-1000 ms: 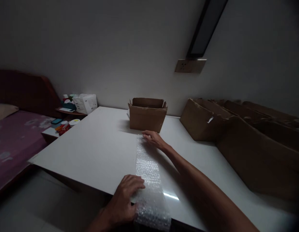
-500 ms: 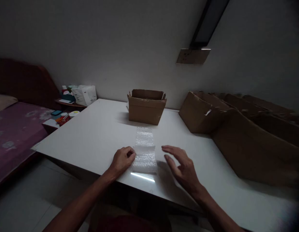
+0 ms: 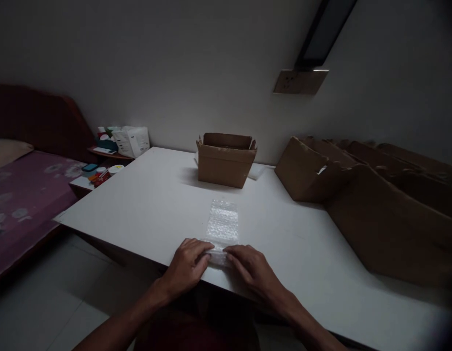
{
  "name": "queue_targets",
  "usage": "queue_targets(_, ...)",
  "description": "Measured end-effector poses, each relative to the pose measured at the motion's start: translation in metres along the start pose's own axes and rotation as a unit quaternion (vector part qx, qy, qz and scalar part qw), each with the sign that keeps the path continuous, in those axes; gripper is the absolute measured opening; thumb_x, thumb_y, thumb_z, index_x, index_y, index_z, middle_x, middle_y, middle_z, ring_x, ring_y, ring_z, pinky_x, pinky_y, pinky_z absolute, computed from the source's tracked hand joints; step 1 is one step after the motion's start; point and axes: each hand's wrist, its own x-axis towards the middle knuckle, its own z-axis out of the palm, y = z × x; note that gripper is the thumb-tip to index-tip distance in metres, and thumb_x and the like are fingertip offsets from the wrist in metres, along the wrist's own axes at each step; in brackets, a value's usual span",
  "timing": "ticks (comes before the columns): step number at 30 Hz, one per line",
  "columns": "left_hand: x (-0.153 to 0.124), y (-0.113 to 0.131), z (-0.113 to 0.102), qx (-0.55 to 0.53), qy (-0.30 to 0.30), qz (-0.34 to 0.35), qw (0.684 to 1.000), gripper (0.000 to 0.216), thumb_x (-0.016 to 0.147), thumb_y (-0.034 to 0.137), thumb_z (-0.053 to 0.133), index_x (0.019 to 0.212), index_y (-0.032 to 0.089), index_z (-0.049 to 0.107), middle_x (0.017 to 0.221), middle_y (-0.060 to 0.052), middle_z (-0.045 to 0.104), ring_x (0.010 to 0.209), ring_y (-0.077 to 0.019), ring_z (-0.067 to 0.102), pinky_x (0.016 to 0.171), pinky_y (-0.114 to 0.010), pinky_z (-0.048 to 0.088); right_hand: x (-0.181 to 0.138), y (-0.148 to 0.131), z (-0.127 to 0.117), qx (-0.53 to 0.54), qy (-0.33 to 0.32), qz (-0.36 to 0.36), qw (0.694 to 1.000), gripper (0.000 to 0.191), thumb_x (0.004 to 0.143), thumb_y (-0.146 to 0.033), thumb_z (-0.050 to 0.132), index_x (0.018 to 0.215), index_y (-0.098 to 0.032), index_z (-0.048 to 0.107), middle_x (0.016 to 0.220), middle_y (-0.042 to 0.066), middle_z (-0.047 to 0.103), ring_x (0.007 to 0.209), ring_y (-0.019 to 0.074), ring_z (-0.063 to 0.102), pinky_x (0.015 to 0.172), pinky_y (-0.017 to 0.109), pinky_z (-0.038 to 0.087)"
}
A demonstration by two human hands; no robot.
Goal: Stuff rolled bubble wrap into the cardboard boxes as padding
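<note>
**Item.** Bubble wrap strip (image 3: 222,223), clear, lying flat on the white table (image 3: 145,204). Its long side runs straight away from the hands. The near end sits under the fingertips of both hands, close to the table's front edge. The far end lies free, well beyond the fingers.

**Hands.** The left hand (image 3: 187,265) rests on the near left corner with fingers bent and knuckles raised. The right hand (image 3: 252,268) mirrors it on the near right corner. The two sets of fingertips almost meet at the strip's middle. The near edge is hidden beneath the fingers, so it cannot be told whether either hand pinches the film or only presses it down.

**Handling, as judged.**
- Very light, soft and limp, with no stiffness of its own; likely to sag or fold if raised by one end.
- The film looks slick on the smooth tabletop and may slide unless pinned.
- The bubbles would not stand a hard squeeze.
- Soundest hold: the two near corners or the long edges, lightly pinched.

**Surroundings.**
- Beyond the fingers, past the strip's far end, stands an open cardboard box (image 3: 226,163) with its flaps up.
- Well to the right of the right hand, flattened cartons (image 3: 379,214) lean in a row.
- Left of the left hand, off the table, is a bed (image 3: 21,195).
- The light is dim and fine detail cannot be made out.
</note>
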Motion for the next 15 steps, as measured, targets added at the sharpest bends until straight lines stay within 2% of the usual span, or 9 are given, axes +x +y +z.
queue_targets(3,0.009,-0.003,0.001,0.011,-0.004,-0.073,0.997,0.024,0.087,0.016,0.057,0.11,0.02,0.065,0.093,-0.004,0.073,0.085,-0.0211,0.065,0.081,-0.038,0.051,-0.005,-0.006,-0.01,-0.046,0.086,-0.023,0.995,0.026,0.095,-0.024,0.053,0.119,-0.02,0.061,0.112,0.01,0.07,0.099,0.0226,0.065,0.083,0.038,0.051)
queue_targets(4,0.014,-0.005,0.002,0.023,-0.008,-0.086,0.996,0.025,0.086,0.016,0.058,0.11,0.019,0.065,0.088,-0.004,0.073,0.08,-0.0211,0.065,0.08,-0.038,0.051,-0.006,-0.008,-0.011,-0.074,0.091,-0.047,0.992,0.029,0.093,-0.024,0.056,0.122,-0.019,0.06,0.116,0.012,0.069,0.104,0.0244,0.063,0.086,0.041,0.05)
queue_targets(6,0.02,-0.01,0.005,0.046,0.003,-0.085,0.995,0.026,0.086,0.016,0.059,0.111,0.017,0.065,0.085,-0.004,0.071,0.079,-0.0219,0.065,0.08,-0.04,0.052,-0.006,-0.009,-0.009,-0.118,0.048,-0.087,0.988,0.033,0.089,-0.023,0.06,0.122,-0.019,0.06,0.118,0.013,0.067,0.107,0.0273,0.061,0.088,0.044,0.047)
queue_targets(9,0.021,-0.012,0.006,0.071,0.047,-0.004,0.996,0.035,0.085,0.02,0.063,0.119,0.015,0.06,0.113,-0.012,0.068,0.105,-0.0272,0.061,0.091,-0.045,0.049,-0.002,-0.006,0.0,-0.139,-0.017,-0.097,0.985,0.028,0.089,-0.015,0.055,0.116,-0.018,0.063,0.112,0.012,0.07,0.1,0.0272,0.062,0.084,0.044,0.047)
queue_targets(11,0.015,-0.007,0.005,0.076,0.036,0.071,0.994,0.039,0.085,0.022,0.065,0.123,0.017,0.058,0.125,-0.014,0.063,0.117,-0.029,0.055,0.099,-0.048,0.044,0.0,-0.003,0.003,-0.116,-0.018,-0.08,0.99,0.029,0.089,-0.009,0.049,0.112,-0.018,0.064,0.104,0.01,0.072,0.092,0.0242,0.064,0.08,0.042,0.047)
queue_targets(13,0.006,0.0,0.001,0.061,-0.003,0.113,0.992,0.033,0.087,0.015,0.059,0.12,0.019,0.058,0.117,-0.01,0.067,0.111,-0.0253,0.058,0.098,-0.047,0.044,-0.002,-0.001,0.002,-0.062,-0.025,-0.06,0.996,0.029,0.091,-0.009,0.048,0.113,-0.019,0.064,0.099,0.008,0.073,0.087,0.0213,0.065,0.078,0.039,0.049)
queue_targets(15,0.001,0.005,-0.002,0.028,-0.025,0.107,0.994,0.03,0.088,0.009,0.053,0.116,0.02,0.06,0.099,-0.005,0.071,0.094,-0.0205,0.062,0.089,-0.041,0.047,-0.008,-0.001,-0.003,-0.011,-0.032,-0.033,0.999,0.027,0.094,-0.015,0.049,0.116,-0.022,0.062,0.099,0.005,0.074,0.086,0.0192,0.065,0.078,0.036,0.051)
